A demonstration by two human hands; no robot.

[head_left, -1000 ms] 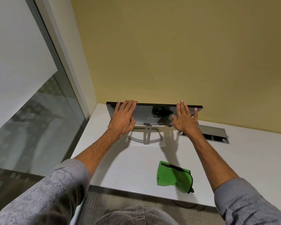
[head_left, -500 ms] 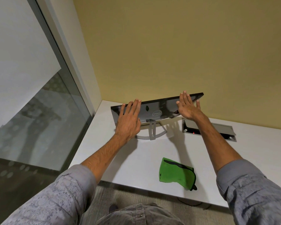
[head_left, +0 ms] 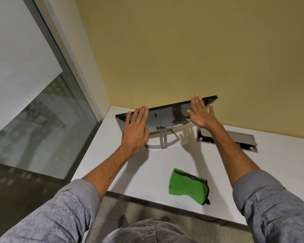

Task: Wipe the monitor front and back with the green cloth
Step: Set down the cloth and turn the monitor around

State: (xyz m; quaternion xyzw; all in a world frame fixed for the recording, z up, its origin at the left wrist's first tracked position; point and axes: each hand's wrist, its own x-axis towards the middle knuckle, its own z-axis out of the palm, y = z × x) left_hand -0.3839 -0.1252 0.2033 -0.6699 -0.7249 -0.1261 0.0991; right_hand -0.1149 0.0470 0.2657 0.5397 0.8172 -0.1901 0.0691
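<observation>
The black monitor (head_left: 165, 116) stands on its silver stand (head_left: 162, 139) at the back of the white desk (head_left: 165, 165), its logo-bearing back turned to me and its right end swung away toward the wall. My left hand (head_left: 136, 128) lies flat with straight fingers on the panel's left part. My right hand (head_left: 200, 113) presses flat on the right part, fingers spread. The green cloth (head_left: 187, 185) lies folded near the desk's front edge, apart from both hands.
A grey cable hatch (head_left: 239, 137) is set into the desk right of the monitor, under my right forearm. A yellow wall (head_left: 200, 50) rises behind the desk. A glass partition (head_left: 33, 111) runs along the left side.
The monitor has turned on its stand, its right end swinging back toward the wall. Both hands stayed flat on the panel and moved with it. The cloth has not moved.
</observation>
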